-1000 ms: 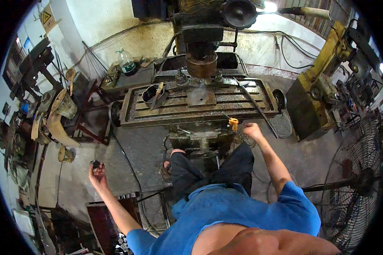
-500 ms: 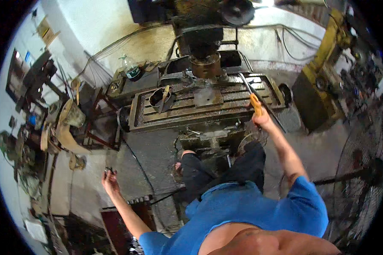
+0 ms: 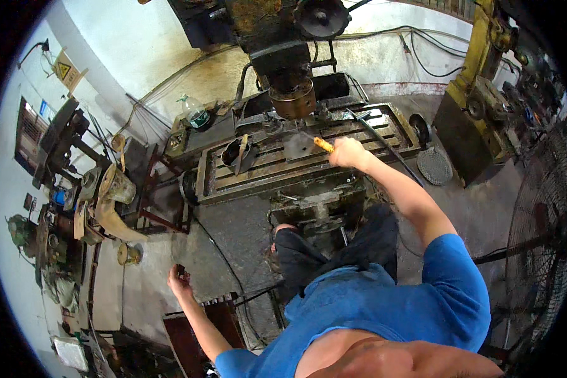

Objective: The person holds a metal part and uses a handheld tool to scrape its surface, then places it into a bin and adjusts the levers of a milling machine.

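My right hand (image 3: pixel 349 154) is closed around the yellow handle of a tool (image 3: pixel 323 145). Its slim metal shaft, blurred, reaches left over a flat metal plate (image 3: pixel 298 147) on the slotted milling machine table (image 3: pixel 271 177). Just above the plate hangs the machine's round cutter head (image 3: pixel 293 99). Low on the left, away from the machine, my left hand (image 3: pixel 179 283) has its fingers curled around a small dark block-like piece (image 3: pixel 181 270), too small to name. A dark open pot (image 3: pixel 233 154) with a wooden-handled brush (image 3: pixel 242 151) stands on the table's left part.
A long dark bar (image 3: pixel 384 142) lies across the table's right end. Behind the left end stands a clear green bottle (image 3: pixel 195 114). A large wire-guarded fan (image 3: pixel 535 252) is at the right, a yellow machine column (image 3: pixel 466 75) beyond it. A bucket (image 3: pixel 116 186) stands left.
My right hand has moved left with the yellow-handled tool, from the table's right side to over the plate. The view has shifted slightly; my left hand stays low on the left.
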Action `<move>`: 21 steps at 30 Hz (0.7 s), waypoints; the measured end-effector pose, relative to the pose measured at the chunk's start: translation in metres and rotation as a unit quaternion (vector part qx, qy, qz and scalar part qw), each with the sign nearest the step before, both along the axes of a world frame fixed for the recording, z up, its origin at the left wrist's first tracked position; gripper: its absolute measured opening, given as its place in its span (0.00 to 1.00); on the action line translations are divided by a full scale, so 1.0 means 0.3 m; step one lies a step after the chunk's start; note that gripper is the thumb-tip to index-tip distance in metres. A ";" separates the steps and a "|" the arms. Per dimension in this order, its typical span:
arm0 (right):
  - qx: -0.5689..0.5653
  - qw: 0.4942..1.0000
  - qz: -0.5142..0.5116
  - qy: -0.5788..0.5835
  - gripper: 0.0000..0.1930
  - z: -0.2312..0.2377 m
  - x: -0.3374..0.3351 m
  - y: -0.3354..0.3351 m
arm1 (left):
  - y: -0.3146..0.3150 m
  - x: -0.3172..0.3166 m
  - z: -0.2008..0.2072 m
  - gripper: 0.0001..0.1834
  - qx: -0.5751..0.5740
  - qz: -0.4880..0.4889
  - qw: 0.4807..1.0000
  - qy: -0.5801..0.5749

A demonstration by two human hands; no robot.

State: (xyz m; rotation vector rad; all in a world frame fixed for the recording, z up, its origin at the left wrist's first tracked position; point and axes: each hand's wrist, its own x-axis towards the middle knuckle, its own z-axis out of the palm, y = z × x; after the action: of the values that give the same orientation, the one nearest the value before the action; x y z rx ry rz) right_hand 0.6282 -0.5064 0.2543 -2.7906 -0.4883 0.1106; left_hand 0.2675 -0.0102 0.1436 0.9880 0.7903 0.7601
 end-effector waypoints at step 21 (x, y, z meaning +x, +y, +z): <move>0.007 0.934 0.340 0.105 0.16 0.002 -0.584 0.090 | -0.540 0.374 -0.104 0.08 -0.147 -0.250 0.955 -0.055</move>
State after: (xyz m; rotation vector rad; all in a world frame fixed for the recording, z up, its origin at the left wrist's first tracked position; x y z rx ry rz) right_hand 0.4531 -0.4795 0.2550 -2.4254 -1.3589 0.5423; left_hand 0.3797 -0.1723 0.1124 0.8188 0.5041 0.2456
